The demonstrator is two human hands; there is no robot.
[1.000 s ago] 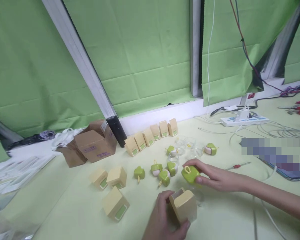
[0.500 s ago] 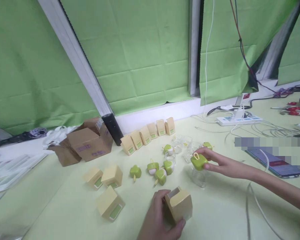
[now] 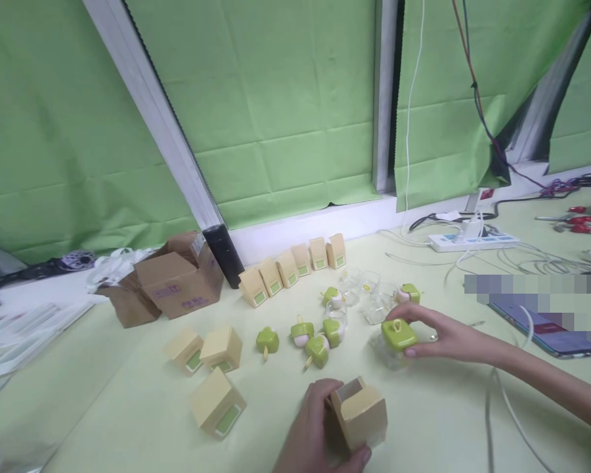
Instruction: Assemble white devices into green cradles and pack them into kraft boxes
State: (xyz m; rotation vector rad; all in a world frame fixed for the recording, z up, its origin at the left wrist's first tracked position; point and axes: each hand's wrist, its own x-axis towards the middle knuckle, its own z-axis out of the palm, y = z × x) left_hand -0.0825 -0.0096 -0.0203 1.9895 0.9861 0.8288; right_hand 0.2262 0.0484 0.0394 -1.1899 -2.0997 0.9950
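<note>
My left hand (image 3: 318, 430) grips an open tan cardboard box (image 3: 360, 414) near the bottom edge, its open top facing up. My right hand (image 3: 436, 335) pinches a green apple-shaped item (image 3: 398, 333) that sits on a clear plastic case (image 3: 390, 355) on the pale green table (image 3: 128, 420). Several more green apple-shaped items (image 3: 317, 332) lie just left of it. More clear plastic cases (image 3: 369, 295) lie behind them.
Three closed tan boxes (image 3: 217, 387) lie at the left, and a row of several small boxes (image 3: 295, 266) stands by the wall. Brown cartons (image 3: 170, 282), a black cylinder (image 3: 223, 256), a power strip (image 3: 473, 241) with cables, and a phone (image 3: 546, 328) sit around.
My right hand carried the green item to the right and lowered it onto the clear case. My left hand kept hold of the open box.
</note>
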